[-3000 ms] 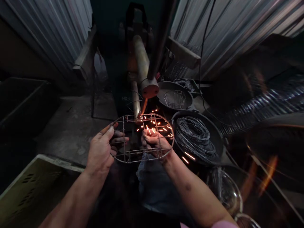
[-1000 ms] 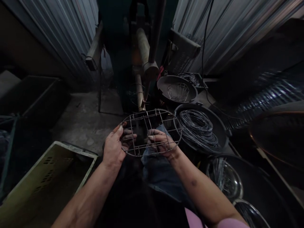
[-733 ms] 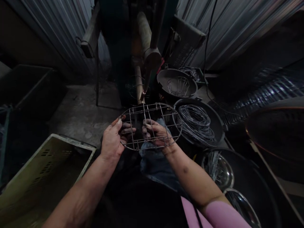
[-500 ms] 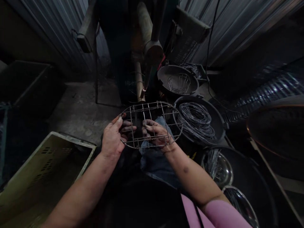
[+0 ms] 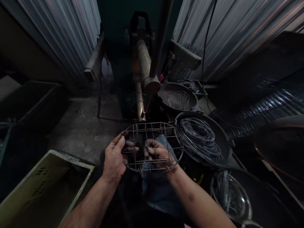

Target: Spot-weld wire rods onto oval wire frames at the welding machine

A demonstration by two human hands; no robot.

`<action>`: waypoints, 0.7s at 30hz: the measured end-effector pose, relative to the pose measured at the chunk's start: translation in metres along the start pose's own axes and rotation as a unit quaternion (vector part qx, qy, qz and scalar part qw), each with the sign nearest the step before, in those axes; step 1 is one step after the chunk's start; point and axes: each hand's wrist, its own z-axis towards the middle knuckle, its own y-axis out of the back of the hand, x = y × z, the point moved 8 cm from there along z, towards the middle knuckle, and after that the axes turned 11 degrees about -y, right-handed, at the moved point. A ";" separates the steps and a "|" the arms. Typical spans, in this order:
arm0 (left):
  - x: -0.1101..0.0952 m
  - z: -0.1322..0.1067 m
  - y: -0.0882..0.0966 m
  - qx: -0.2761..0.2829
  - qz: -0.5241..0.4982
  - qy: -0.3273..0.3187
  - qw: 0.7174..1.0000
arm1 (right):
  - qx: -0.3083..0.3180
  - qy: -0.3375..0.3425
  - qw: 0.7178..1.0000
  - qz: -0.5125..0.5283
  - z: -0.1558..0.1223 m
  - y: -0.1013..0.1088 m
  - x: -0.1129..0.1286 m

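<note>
Both my hands hold an oval wire grid rack [image 5: 161,133] flat in front of me, just below the tip of a spot welder's electrode arm [image 5: 142,109]. My left hand [image 5: 115,158] grips the rack's left rim, thumb on top and fingers underneath. Under the rack's middle sits my right hand [image 5: 158,153], its fingers curled around the wires. The welder's upper arm [image 5: 152,84] ends right above the rack's far edge. No sparks show.
A black tub with coiled wire [image 5: 199,139] stands to the right; another tub with a small wire basket [image 5: 178,98] sits behind it. A pale plastic crate [image 5: 45,186] is at lower left, a dark bin [image 5: 33,101] at left. Shiny bowls [image 5: 230,196] lie at lower right. Corrugated metal walls close in.
Three seconds ago sparks flew at the rack under the electrode; they have stopped. The rack has since come toward me and been shifted slightly in my hands, both still gripping it.
</note>
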 end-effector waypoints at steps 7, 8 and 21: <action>-0.003 0.013 -0.006 -0.003 0.001 -0.001 1.000 | -0.001 0.009 1.000 0.009 0.011 -0.001 0.011; -0.004 0.014 -0.007 -0.002 -0.003 0.000 1.000 | 0.001 0.011 1.000 0.011 0.012 -0.001 0.012; -0.009 0.027 -0.016 -0.001 0.008 0.001 1.000 | 0.017 0.014 0.999 0.024 0.019 -0.005 0.025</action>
